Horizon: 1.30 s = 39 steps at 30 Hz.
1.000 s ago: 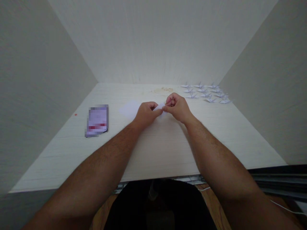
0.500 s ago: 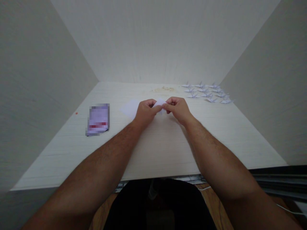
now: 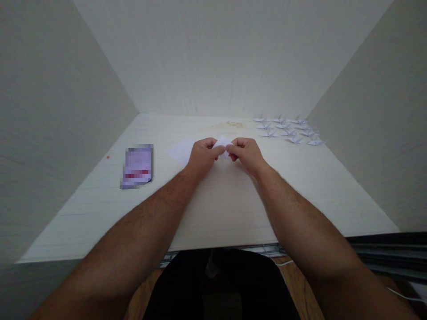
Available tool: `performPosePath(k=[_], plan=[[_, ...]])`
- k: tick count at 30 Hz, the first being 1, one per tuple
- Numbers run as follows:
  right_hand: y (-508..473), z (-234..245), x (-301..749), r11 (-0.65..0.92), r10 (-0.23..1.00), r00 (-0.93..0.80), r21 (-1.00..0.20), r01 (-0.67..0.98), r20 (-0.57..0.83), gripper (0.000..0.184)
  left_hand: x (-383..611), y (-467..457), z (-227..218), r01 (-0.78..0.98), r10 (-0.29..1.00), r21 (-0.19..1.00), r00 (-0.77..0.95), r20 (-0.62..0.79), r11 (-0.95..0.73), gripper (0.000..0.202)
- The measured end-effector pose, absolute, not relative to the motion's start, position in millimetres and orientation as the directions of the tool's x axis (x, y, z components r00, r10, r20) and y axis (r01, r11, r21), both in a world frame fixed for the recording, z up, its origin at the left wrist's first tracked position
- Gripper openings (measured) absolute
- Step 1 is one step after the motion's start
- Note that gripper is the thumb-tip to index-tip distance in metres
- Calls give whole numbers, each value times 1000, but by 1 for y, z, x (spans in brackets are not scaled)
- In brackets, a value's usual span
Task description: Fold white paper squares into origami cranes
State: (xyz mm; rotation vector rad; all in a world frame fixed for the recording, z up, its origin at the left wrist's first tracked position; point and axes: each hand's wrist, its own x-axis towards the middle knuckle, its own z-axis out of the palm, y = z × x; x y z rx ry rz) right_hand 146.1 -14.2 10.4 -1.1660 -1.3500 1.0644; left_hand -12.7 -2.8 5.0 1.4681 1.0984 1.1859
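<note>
A small piece of white paper (image 3: 222,142) is held between my two hands above the middle of the table. My left hand (image 3: 204,153) pinches its left side, thumb on top. On the right side, my right hand (image 3: 246,151) grips the same paper with thumb and curled fingers. The paper looks folded, but its creases are too small and pale to make out. Beside my left hand, partly hidden by it, lie flat white paper sheets (image 3: 179,150) on the table.
Several white folded paper cranes (image 3: 287,132) stand in rows at the back right of the white table (image 3: 220,213). A blurred purple packet (image 3: 138,165) lies on the left. Walls (image 3: 213,58) enclose the back and both sides. A small red spot (image 3: 107,157) marks the left edge.
Both hands stay in nearly the same place, still holding the paper. The fingers of my right hand have shifted slightly on it, and the paper's angle differs a little.
</note>
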Motion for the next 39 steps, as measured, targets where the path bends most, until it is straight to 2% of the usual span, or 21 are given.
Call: performPosePath(k=[7,15,22,32,39], plan=[[-15,11,149,208,978,-38,-956,208,205,18,-10,-4,4,105,984,988,148,98,-115,17],[-15,8,145,190,982,-33,-956,222,187,22,-9,-4,7,57,984,989,128,126,-134,23],[-20,13,137,129,991,-10,-951,279,132,32,-4,-4,9,0,992,992,26,126,-126,16],[-21,11,132,159,986,11,-965,207,165,35,1,-2,4,-150,992,981,-27,123,-126,23],[-20,6,128,121,993,-21,-985,120,119,29,3,-1,4,-258,995,961,-38,92,-99,23]])
